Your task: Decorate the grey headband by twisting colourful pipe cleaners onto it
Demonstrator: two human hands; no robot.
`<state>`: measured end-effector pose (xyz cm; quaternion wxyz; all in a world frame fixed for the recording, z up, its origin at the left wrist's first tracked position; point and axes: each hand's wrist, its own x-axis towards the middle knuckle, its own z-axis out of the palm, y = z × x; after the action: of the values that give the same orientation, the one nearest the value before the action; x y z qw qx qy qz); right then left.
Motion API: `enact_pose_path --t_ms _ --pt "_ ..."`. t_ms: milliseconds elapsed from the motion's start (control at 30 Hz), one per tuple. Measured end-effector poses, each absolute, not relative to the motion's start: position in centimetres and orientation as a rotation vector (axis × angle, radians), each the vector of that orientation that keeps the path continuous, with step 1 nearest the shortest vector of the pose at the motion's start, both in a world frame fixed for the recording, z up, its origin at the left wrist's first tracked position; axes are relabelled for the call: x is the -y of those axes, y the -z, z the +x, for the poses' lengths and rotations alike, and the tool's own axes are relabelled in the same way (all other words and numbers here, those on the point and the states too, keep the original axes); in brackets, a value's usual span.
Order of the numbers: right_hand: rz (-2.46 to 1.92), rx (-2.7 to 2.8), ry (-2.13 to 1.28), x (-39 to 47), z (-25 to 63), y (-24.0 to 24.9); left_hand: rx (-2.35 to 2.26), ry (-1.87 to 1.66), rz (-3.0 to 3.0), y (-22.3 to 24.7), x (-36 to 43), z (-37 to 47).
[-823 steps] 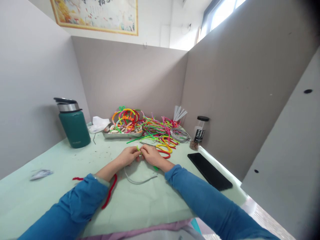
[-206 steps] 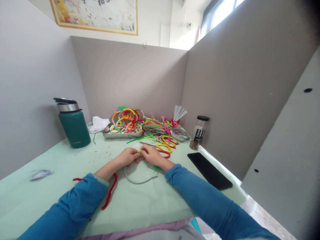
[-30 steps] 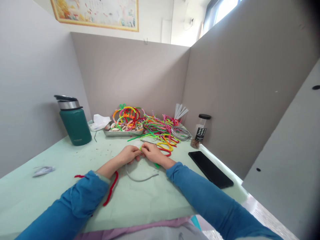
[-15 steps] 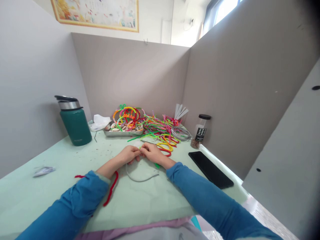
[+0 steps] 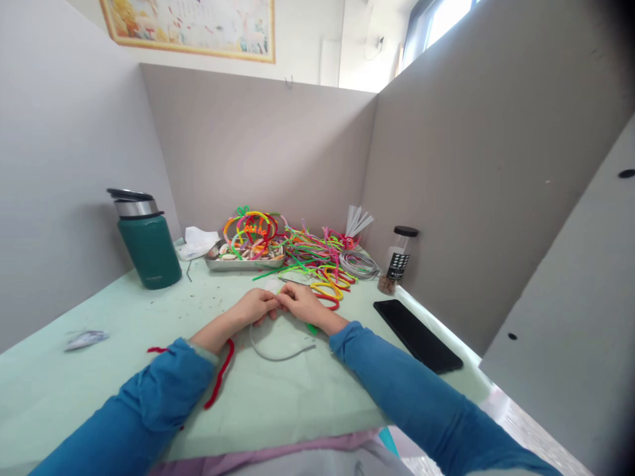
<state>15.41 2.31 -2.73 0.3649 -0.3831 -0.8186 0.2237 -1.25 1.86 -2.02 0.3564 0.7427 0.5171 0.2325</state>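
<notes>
My left hand (image 5: pixel 256 307) and my right hand (image 5: pixel 299 303) meet over the middle of the table, fingertips pinched together. From beneath my left hand's closed fingers a thin grey cord (image 5: pixel 280 359) curves down and to the right, its free end lying on the cloth. A tiny yellow-green bit shows at the joined fingertips; what my right fingers pinch is mostly hidden. Under my left forearm lies a red pipe cleaner (image 5: pixel 221 375). Beside my right wrist is a green piece (image 5: pixel 311 328). Scissors, partly covered, seem to lie just behind my right hand.
Behind my hands sit a metal tray (image 5: pixel 245 266) of small pieces with pipe-cleaner hoops, a heap of coloured pipe cleaners (image 5: pixel 315 248) and a grey cord coil (image 5: pixel 360 266). A green bottle (image 5: pixel 150 251) stands left; a jar (image 5: pixel 397 261) and black phone (image 5: pixel 417 336) are right.
Both hands stay nearly in place, with only a very slight shift at the pinched fingertips. The grey cord and the other things lie as before.
</notes>
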Motion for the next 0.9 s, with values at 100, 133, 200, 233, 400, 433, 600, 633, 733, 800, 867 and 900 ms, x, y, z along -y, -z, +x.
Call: enact_pose_path --t_ms 100,133,200,233,400,433,600,633,733,800,867,900 --pt "-0.988 2.098 -0.591 -2.2 15.38 2.56 -1.331 -0.591 1.926 2.02 -1.84 -1.24" --pt "-0.99 2.095 -0.597 -2.16 15.37 2.5 -1.333 -0.589 1.927 1.99 -1.83 -1.23" --pt "-1.001 2.087 -0.603 -2.1 15.36 2.37 -1.338 -0.583 1.927 1.9 -1.78 -1.2" --pt "-1.008 2.086 -0.603 -2.07 15.36 2.33 -1.339 -0.581 1.926 1.86 -1.75 -1.19" --pt "-1.008 2.098 -0.598 -2.05 15.37 2.33 -1.339 -0.578 1.929 1.86 -1.76 -1.23" --pt "-1.006 2.099 -0.594 -2.05 15.38 2.36 -1.344 -0.578 1.931 1.9 -1.79 -1.25" --pt "-0.998 2.098 -0.601 -1.96 15.43 2.29 -1.364 -0.569 1.952 1.92 -1.78 -1.25" --pt "-0.999 2.097 -0.605 -1.94 15.43 2.25 -1.367 -0.569 1.953 1.88 -1.73 -1.22" --pt "-1.005 2.1 -0.604 -1.92 15.43 2.13 -1.374 -0.577 1.948 1.72 -1.52 -1.13" --pt "-1.008 2.1 -0.6 -1.95 15.42 2.09 -1.38 -0.58 1.95 1.63 -1.4 -1.1" --pt "-1.013 2.097 -0.603 -1.98 15.4 2.07 -1.385 -0.579 1.954 1.56 -1.33 -1.08" --pt "-1.019 2.094 -0.605 -1.99 15.39 2.07 -1.386 -0.577 1.955 1.53 -1.31 -1.08"
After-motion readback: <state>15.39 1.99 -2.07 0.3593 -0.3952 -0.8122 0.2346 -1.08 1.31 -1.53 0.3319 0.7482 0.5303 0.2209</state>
